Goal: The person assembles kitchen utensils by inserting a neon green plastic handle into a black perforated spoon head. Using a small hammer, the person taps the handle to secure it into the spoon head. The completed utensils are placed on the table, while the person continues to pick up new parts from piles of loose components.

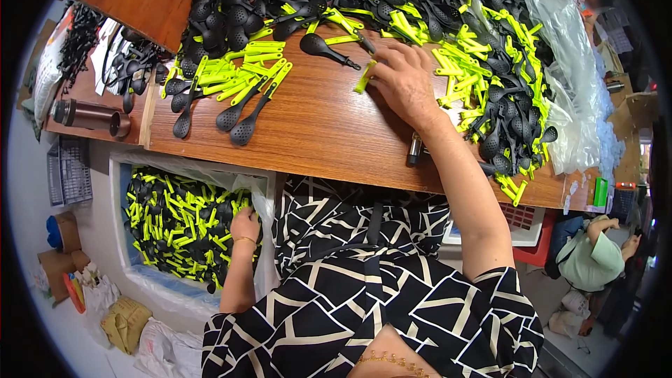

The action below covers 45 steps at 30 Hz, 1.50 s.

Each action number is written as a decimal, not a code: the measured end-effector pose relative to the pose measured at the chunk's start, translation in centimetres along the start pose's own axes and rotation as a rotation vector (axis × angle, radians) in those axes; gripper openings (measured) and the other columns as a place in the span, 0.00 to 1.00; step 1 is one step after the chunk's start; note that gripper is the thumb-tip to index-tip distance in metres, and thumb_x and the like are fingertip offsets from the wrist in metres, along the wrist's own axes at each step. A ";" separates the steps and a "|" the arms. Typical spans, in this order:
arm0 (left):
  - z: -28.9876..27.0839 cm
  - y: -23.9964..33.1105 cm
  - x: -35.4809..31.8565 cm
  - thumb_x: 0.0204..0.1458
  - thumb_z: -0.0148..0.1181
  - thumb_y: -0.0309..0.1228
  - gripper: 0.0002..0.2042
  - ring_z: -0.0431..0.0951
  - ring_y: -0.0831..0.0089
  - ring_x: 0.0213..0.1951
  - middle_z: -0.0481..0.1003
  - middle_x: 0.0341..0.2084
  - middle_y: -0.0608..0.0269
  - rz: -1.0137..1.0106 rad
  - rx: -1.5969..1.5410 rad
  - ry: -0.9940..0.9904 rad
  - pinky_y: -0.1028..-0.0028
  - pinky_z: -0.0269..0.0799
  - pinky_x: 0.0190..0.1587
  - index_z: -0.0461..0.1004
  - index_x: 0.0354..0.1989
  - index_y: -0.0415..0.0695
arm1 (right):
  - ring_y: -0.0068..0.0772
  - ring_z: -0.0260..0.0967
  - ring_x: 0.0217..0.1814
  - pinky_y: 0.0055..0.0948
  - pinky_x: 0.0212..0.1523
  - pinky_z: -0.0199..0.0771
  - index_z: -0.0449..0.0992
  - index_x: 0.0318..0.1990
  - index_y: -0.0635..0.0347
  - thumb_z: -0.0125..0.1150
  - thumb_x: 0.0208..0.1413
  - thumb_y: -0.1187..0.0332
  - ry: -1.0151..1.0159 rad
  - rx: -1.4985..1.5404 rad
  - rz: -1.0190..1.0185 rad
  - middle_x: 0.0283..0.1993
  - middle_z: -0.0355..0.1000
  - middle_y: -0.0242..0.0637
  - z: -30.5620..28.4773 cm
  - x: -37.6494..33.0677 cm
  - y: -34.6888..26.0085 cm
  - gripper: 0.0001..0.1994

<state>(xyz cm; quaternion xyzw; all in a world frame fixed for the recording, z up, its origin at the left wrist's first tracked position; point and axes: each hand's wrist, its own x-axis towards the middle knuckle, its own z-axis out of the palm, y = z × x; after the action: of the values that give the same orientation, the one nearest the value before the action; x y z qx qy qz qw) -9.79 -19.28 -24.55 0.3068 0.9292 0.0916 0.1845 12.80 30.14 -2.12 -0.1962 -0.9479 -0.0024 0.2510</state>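
The wood-topped counter [315, 129] takes up most of the view, carrying a deep heap of black spoons [238, 17], many with holes in their bowls. Below it, on the left, sits a white bin [117, 210] full of black and lime-green pieces [175, 217]. The right hand [404, 84] arches over the counter, fingers bent and partly spread; the left hand [245, 225] is down at the bin's right side, loosely curled, and I cannot tell whether it grips anything. A loose black spoon [315, 45] lies on the counter left of the right hand; it looks light, stiff and smooth, so I'd take its narrow shank, since the rounded bowl could slip. Smallest is a lime-green handle [362, 84] at the right hand's fingertips, too blurred to say if it is pinched; it seems light, rigid and hardly fragile, best held mid-length.
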 end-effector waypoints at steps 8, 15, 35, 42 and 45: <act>-21.6 24.1 2.6 0.63 0.66 0.25 0.05 0.85 0.63 0.32 0.85 0.32 0.56 0.664 -0.561 0.181 0.67 0.78 0.36 0.83 0.41 0.37 | 0.47 0.77 0.57 0.48 0.68 0.69 0.74 0.48 0.56 0.67 0.63 0.70 -0.135 0.325 -0.052 0.46 0.79 0.39 -1.8 -2.2 -1.2 0.09; -19.1 37.9 16.9 0.59 0.68 0.31 0.10 0.79 0.58 0.47 0.81 0.39 0.61 1.078 -0.066 0.430 0.58 0.71 0.54 0.85 0.47 0.48 | 0.51 0.80 0.48 0.46 0.50 0.77 0.81 0.48 0.56 0.70 0.62 0.69 -0.099 0.468 0.123 0.44 0.83 0.42 -3.0 -4.2 -1.4 0.09; -16.9 37.6 7.8 0.68 0.62 0.27 0.13 0.84 0.82 0.32 0.87 0.35 0.64 0.769 -0.669 -0.382 0.78 0.80 0.37 0.83 0.58 0.41 | 0.41 0.81 0.48 0.36 0.48 0.82 0.85 0.45 0.54 0.74 0.57 0.74 0.035 0.582 0.269 0.43 0.80 0.36 -6.4 -5.2 -2.5 0.09; -17.7 36.7 6.4 0.68 0.61 0.27 0.11 0.85 0.79 0.33 0.87 0.38 0.61 0.979 -0.574 -0.173 0.74 0.81 0.38 0.84 0.54 0.39 | 0.41 0.79 0.44 0.36 0.46 0.81 0.86 0.48 0.53 0.73 0.56 0.75 -0.039 0.524 0.269 0.40 0.77 0.36 -7.1 -5.1 -3.5 0.12; -18.7 35.7 4.7 0.70 0.59 0.27 0.12 0.85 0.78 0.38 0.86 0.40 0.59 1.044 -0.488 -0.064 0.72 0.81 0.43 0.81 0.56 0.36 | 0.36 0.79 0.48 0.39 0.53 0.80 0.87 0.46 0.49 0.72 0.55 0.70 -0.068 0.373 0.126 0.43 0.78 0.32 -6.9 -5.1 -4.3 0.11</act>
<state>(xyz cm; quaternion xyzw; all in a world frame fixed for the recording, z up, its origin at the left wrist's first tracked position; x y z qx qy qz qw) -1.60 10.88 1.30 0.6760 0.6006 0.3727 0.2083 18.51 23.60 1.90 -0.2052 -0.9257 0.1956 0.2506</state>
